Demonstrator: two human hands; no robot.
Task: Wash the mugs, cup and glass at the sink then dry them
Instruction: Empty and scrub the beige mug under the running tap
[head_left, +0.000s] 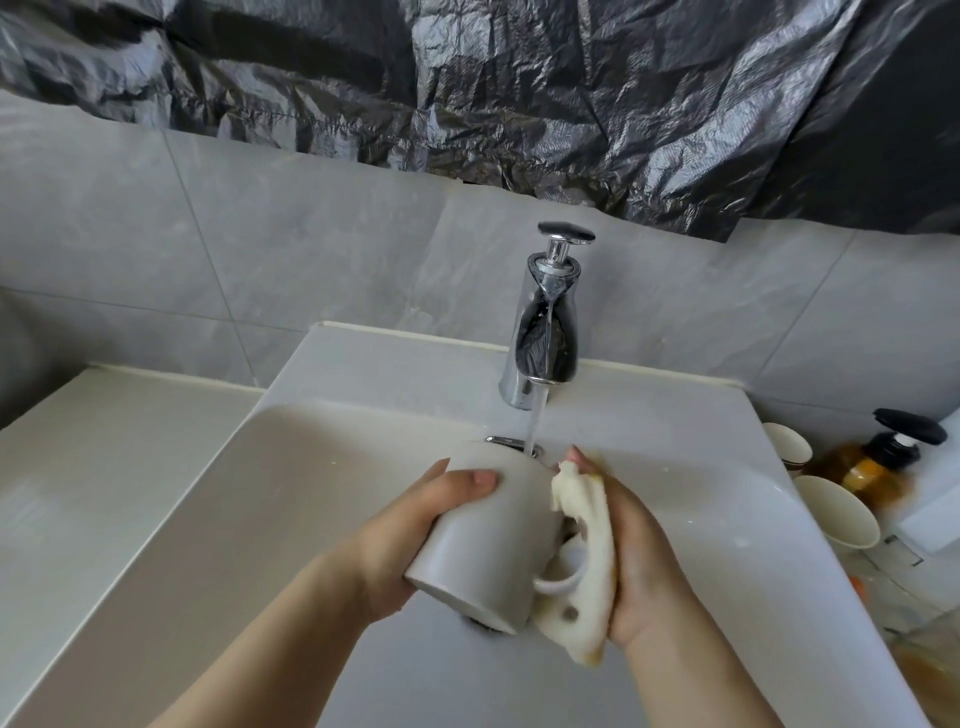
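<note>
Can't see inside the mug (488, 535), it's tipped away. Left hand (405, 535) grips it, right hand (649, 561) clutches a cloth (592, 519).

Crumpled black plastic sheeting (519, 78) hangs at twelve o'clock, over grey wall tiles (208, 249). An amber pump bottle (872, 467) stands at three o'clock, and a pale counter (104, 467) lies at nine.

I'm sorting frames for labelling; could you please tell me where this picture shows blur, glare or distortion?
Head view: the wide-angle lens bows the sink edges; the amber bottle far right is blurred; the chrome tap and black plastic sheet glare; the mug and cloth are fairly sharp.
</note>
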